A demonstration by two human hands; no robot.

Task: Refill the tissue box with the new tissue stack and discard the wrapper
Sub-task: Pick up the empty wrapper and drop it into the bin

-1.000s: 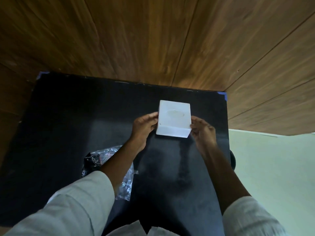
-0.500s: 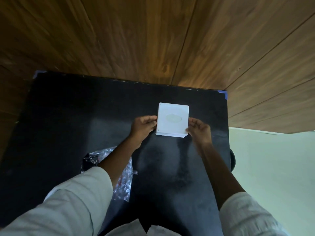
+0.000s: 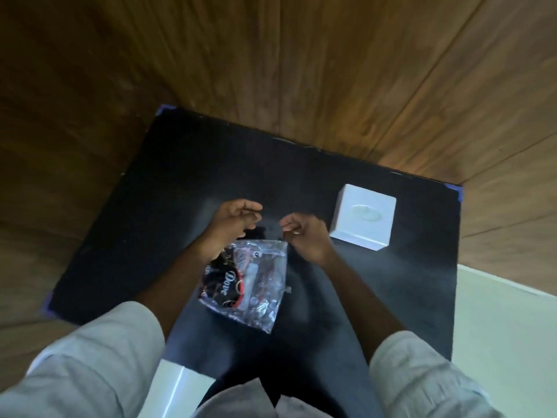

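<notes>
The white cube tissue box stands on the black table at the back right, its oval slot facing up; no tissue sticks out of it. Neither hand touches it. A crumpled clear plastic wrapper with black and red print lies flat near the table's middle. My left hand hovers just above the wrapper's far left corner, fingers loosely curled and holding nothing. My right hand hovers at the wrapper's far right corner, between wrapper and box, fingers curled in, nothing held.
Wood-panelled walls close in behind and to both sides of the table. Blue tape marks the table corners. Pale floor lies to the right. A white object sits below the table's near edge.
Both hands let go of the tissue box and pulled back left toward the wrapper. The camera view swung left, so the box now sits at the right.
</notes>
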